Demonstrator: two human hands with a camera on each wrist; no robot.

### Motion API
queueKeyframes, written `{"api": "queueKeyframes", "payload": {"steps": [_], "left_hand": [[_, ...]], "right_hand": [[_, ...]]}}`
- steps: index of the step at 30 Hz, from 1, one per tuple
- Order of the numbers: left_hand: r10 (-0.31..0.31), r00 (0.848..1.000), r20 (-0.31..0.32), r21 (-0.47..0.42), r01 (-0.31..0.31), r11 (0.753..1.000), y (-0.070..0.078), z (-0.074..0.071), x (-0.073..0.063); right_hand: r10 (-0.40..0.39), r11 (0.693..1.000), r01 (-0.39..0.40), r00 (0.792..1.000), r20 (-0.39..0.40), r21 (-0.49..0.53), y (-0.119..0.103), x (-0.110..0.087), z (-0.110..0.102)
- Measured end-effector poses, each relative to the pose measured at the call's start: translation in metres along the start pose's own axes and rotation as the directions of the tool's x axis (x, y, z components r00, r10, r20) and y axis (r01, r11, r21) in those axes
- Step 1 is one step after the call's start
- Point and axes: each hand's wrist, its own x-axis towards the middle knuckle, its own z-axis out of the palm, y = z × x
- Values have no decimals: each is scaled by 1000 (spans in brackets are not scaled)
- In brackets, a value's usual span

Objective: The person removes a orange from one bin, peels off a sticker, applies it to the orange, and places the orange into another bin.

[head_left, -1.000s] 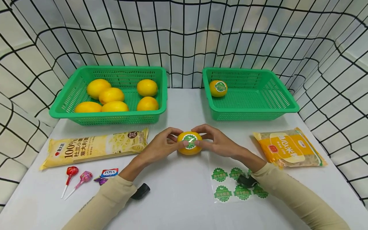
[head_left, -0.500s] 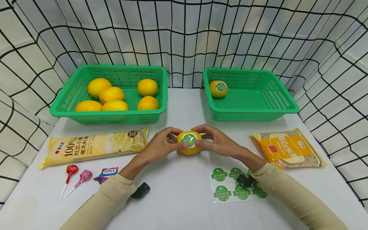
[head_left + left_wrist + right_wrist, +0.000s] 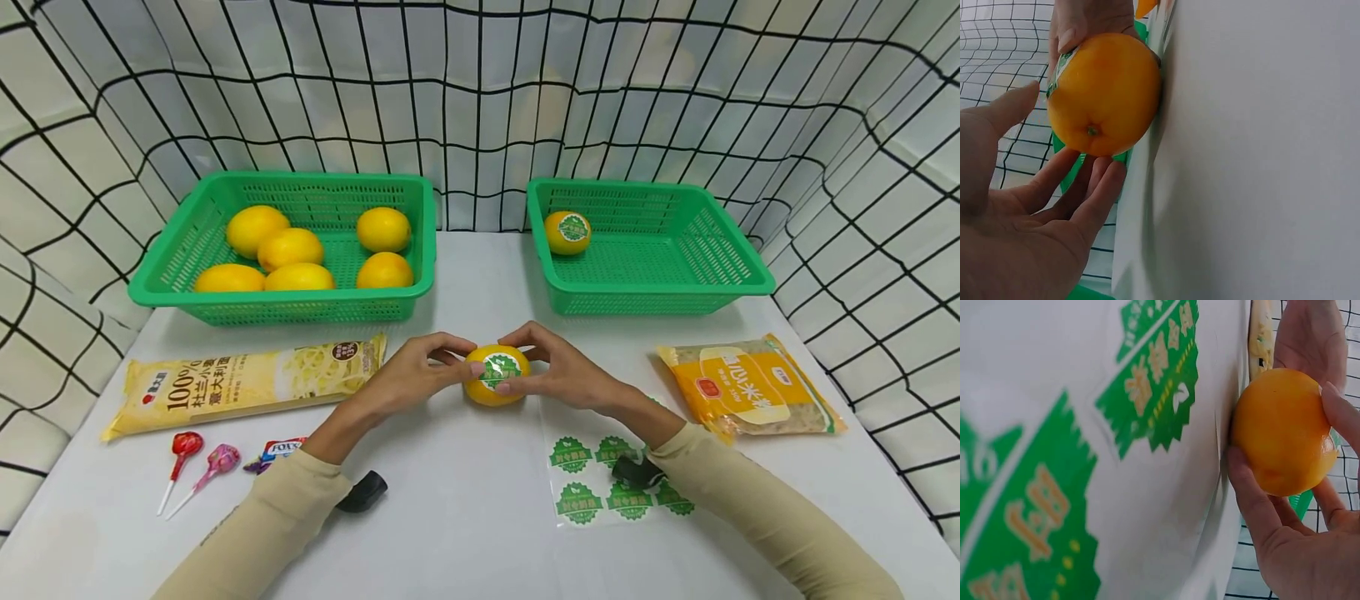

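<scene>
An orange (image 3: 495, 398) sits on the white table between both hands, a round green-and-white sticker (image 3: 501, 369) on the side facing me. My left hand (image 3: 420, 371) curves its fingers around the far left of the fruit, thumb tip at the sticker's upper left edge. From the right, my right hand (image 3: 570, 375) grips the orange, fingers behind it and thumb lying over the sticker's lower edge. The right wrist view shows the right fingers (image 3: 1254, 509) against the orange's skin. In the left wrist view, the orange's stem end faces the camera, above the left fingertips (image 3: 1113, 178).
Several oranges fill part of a green basket (image 3: 300, 310) at back left. Another green basket (image 3: 660, 302) at back right holds one stickered orange (image 3: 562, 237). Around lie a pasta bag (image 3: 247, 383), lollipops (image 3: 187, 444), wrapped candy (image 3: 281, 448), a noodle bag (image 3: 750, 387) and a sticker sheet (image 3: 592, 479).
The left thumb has shifted up along the sticker, and the right thumb has slid down and left over it. The sticker now sits slightly turned. Both hands remain at the orange.
</scene>
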Motion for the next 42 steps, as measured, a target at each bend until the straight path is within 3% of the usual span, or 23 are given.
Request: {"api": "queueKeyframes", "payload": {"steps": [5, 9, 16, 27, 35, 42], "left_hand": [[-7, 1000, -16, -11, 6, 1000, 0, 4, 1], [-24, 1000, -17, -36, 23, 999, -2, 4, 1], [-30, 1000, 0, -58, 30, 998, -4, 1, 1], [-48, 998, 48, -211, 57, 976, -10, 0, 4], [-38, 999, -3, -217, 36, 975, -13, 1, 6], [7, 996, -92, -163, -22, 986, 3, 9, 16]], "right_hand": [[39, 999, -40, 998, 53, 22, -1, 0, -5], [17, 999, -20, 996, 83, 33, 1, -1, -8], [-65, 998, 66, 996, 64, -21, 3, 0, -8], [-25, 997, 29, 998, 51, -72, -3, 4, -1], [11, 997, -9, 1000, 29, -75, 1, 5, -1], [55, 994, -53, 998, 27, -93, 1, -9, -11]]}}
